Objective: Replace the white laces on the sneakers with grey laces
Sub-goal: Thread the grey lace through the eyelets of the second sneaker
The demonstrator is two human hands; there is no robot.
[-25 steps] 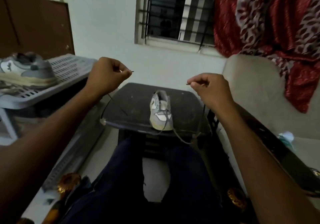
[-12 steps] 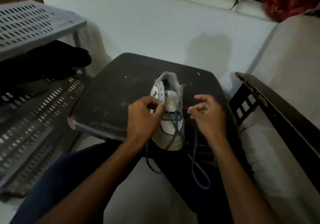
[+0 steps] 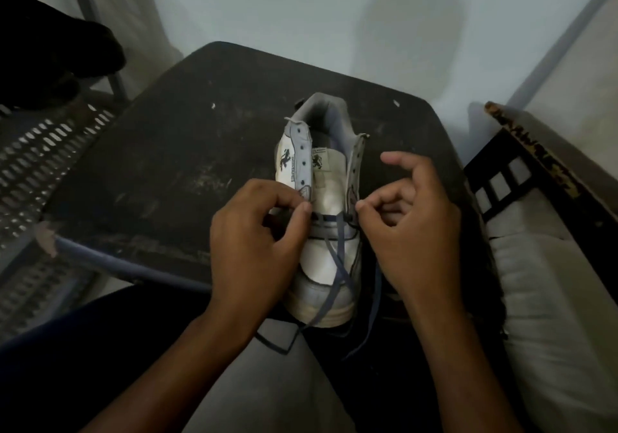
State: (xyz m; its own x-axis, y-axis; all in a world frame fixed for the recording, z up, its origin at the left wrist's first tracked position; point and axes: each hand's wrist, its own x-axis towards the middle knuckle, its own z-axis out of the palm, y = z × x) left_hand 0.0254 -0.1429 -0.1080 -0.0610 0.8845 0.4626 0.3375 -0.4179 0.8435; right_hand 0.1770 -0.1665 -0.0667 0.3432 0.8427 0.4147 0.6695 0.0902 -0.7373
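Both hands are down at the shoe now, after holding the lace ends stretched high and wide a second ago. The sneaker (image 3: 326, 218) sits toe-toward-us at frame centre on the dark stool (image 3: 174, 151). The left hand (image 3: 257, 242) pinches the left eyelet flap near the lowest eyelets, thumb and forefinger together. The right hand (image 3: 408, 232) is curled at the right flap, thumb and forefinger closed on what looks like the lace, though the contact itself is hard to make out. The grey lace (image 3: 337, 262) crosses the lowest eyelets only, both tails dangling off the toe toward the lap. My read: ends evened out, next row of eyelets coming up, most holes bare. A perforated rack (image 3: 43, 151) stands at left, a cushion (image 3: 548, 282) at right; nothing blocks the shoe, though those loose tails could snag.
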